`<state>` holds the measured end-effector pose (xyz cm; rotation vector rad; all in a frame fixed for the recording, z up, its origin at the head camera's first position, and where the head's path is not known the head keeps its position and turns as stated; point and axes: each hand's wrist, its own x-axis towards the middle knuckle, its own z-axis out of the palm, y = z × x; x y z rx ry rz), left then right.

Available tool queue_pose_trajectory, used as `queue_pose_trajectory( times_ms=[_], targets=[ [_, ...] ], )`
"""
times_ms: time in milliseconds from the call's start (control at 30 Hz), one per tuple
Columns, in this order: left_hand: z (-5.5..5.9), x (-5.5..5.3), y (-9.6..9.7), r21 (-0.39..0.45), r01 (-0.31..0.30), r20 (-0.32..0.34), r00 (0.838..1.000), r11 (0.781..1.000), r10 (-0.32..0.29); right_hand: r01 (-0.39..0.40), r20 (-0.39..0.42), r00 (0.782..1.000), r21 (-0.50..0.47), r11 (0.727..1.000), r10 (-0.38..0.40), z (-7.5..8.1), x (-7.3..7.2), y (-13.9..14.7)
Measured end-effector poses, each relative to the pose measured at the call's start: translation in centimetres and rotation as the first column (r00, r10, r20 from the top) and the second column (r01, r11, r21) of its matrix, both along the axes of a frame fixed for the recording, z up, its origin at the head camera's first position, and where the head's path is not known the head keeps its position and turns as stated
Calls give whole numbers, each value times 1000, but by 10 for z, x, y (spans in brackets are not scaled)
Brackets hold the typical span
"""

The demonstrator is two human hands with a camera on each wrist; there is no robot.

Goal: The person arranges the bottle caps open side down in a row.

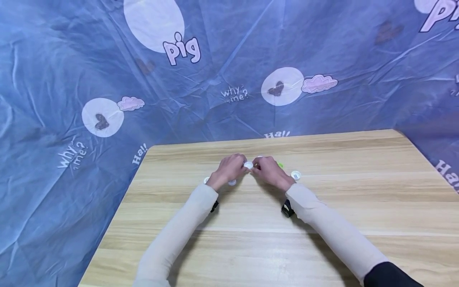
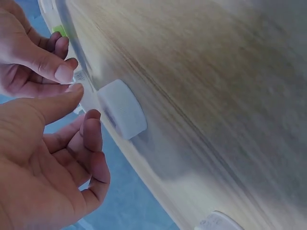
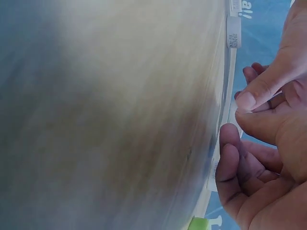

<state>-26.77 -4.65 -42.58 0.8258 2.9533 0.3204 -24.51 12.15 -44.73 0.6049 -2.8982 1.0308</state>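
At the far middle of the table, both hands meet at a small white round piece (image 1: pixel 248 164). My left hand (image 1: pixel 229 168) pinches its left side with thumb and forefinger; the right hand (image 1: pixel 270 170) pinches its right side. In the wrist views the fingertips hide nearly all of it, so its exact kind cannot be told. Those views show the other fingers of the left hand (image 2: pixel 57 153) and right hand (image 3: pixel 264 177) loosely curled. A white cap-like piece (image 2: pixel 123 109) lies on the table beside the left hand's fingertips.
More small white round pieces lie around the hands, one left (image 1: pixel 206 180) and one right (image 1: pixel 295 175). A green piece (image 3: pixel 199 224) lies near the right hand. The wood-grained table (image 1: pixel 258 247) ends at a blue printed cloth (image 1: pixel 215 115) behind.
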Motion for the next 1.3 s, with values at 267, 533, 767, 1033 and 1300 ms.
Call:
queue_pose_trajectory(
  times_ms=[267, 533, 767, 1033, 1300],
  targets=[
    [12, 11, -4, 85, 22, 34, 999, 996, -25, -19, -59, 998, -53, 998, 16, 13, 10, 7],
    [32, 26, -5, 131, 80, 3, 997, 988, -81, -55, -135, 990, -90, 994, 43, 31, 23, 15],
    [53, 36, -6, 206, 140, -55, 990, 968, -131, -57, -168, 985, -145, 988, 33, 52, 36, 22],
    [65, 46, -8, 301, 194, -90, 980, 933, -175, -65, -194, 981, -161, 985, 33, 66, 49, 30],
    [64, 53, -9, 373, 227, -108, 974, 900, -200, -67, -198, 980, -195, 979, 28, 74, 61, 36]
  ],
)
